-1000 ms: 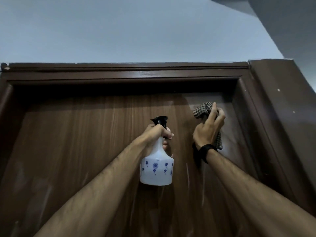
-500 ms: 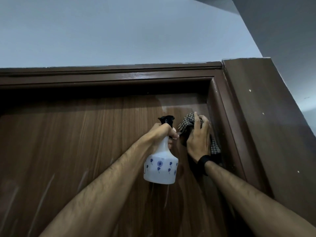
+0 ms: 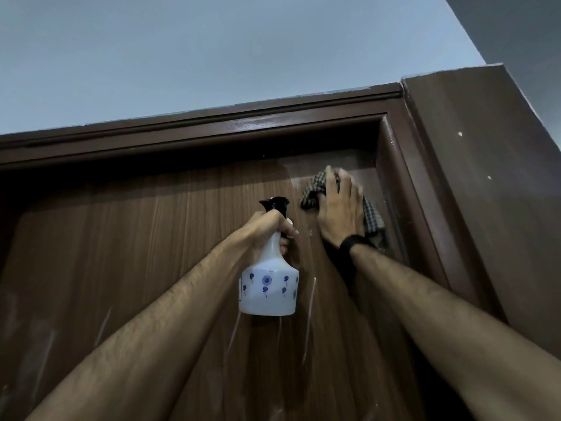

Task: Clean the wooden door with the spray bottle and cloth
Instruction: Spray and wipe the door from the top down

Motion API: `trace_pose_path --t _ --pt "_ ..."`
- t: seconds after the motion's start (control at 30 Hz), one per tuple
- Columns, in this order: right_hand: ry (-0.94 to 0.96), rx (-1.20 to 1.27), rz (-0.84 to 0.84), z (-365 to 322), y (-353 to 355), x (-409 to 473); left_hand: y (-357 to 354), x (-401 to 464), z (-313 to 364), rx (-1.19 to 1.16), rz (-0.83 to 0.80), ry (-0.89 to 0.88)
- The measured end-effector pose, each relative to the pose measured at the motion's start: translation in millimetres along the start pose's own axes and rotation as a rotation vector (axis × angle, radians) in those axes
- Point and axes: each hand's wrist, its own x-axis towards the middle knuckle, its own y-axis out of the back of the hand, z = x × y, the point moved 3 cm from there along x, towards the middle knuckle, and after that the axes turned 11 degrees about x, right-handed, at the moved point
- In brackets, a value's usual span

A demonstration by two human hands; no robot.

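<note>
Head view: left hand (image 3: pixel 270 229) grips spray bottle (image 3: pixel 268 287); right hand (image 3: pixel 341 212) presses cloth (image 3: pixel 312 192) flat on streaked wooden door (image 3: pixel 136 238).

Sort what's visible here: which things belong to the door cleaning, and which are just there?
In use:
- door
- spray bottle, held by the left hand
- checked cloth, pressed to the door by the right hand

Just there:
- door frame
- wall
- black wristband

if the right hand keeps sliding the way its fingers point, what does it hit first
The right hand, pressing the checked cloth flat on the door, points up, so it would probably meet the top door frame first.
</note>
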Motion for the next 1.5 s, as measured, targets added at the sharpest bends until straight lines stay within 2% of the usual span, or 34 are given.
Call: trace_pose_path --t 0.13,0.3,0.37,0.43,0.57,0.63,0.7,0.87,0.93,1.1,1.23,1.37,1.5 --pt "-0.019 -0.010 -0.034 -20.8 -17.6 32.5 14.6 4.6 1.2 0.019 -0.009 -0.026" --pt "0.295 0.026 -0.169 -61.3 -35.4 -8.1 30.0 8.8 3.0 0.016 0.016 -0.073" --pt "0.324 0.065 -0.163 -61.0 -33.1 -6.0 34.1 10.8 0.2 0.011 0.024 -0.072" --pt "0.257 0.063 -0.120 -53.5 -30.9 6.0 37.7 11.7 -2.9 0.018 0.016 -0.070" --pt "-0.059 -0.030 0.020 -40.6 -30.9 40.1 51.4 8.9 -4.7 0.049 0.004 -0.084" --pt "-0.130 -0.035 0.050 -48.5 -36.3 46.3 60.5 8.2 -2.9 0.044 0.009 -0.101" --pt "-0.103 -0.033 0.045 -59.1 -43.6 45.8 67.6 9.2 -1.6 0.034 0.006 -0.111" --pt "0.156 0.019 -0.119 -68.3 -48.3 43.7 69.7 10.9 1.9 0.037 0.017 -0.117" --pt "0.208 0.025 -0.136 -59.9 -37.2 42.9 61.1 14.8 1.6 0.026 0.019 -0.112" --pt "0.001 0.096 0.088 -20.3 -3.3 -1.9 26.2 22.8 6.0 -0.027 -0.043 -0.110" --pt "-0.090 0.193 0.279 14.4 35.5 -40.3 -13.1 21.9 17.9 -0.036 -0.103 -0.126" --pt "-0.050 0.178 0.238 24.4 52.7 -57.6 -49.3 19.2 34.0 -0.044 -0.179 -0.137" --pt "-0.137 0.132 0.187 27.0 48.3 -75.3 -68.9 23.2 49.7 0.006 -0.183 -0.123"
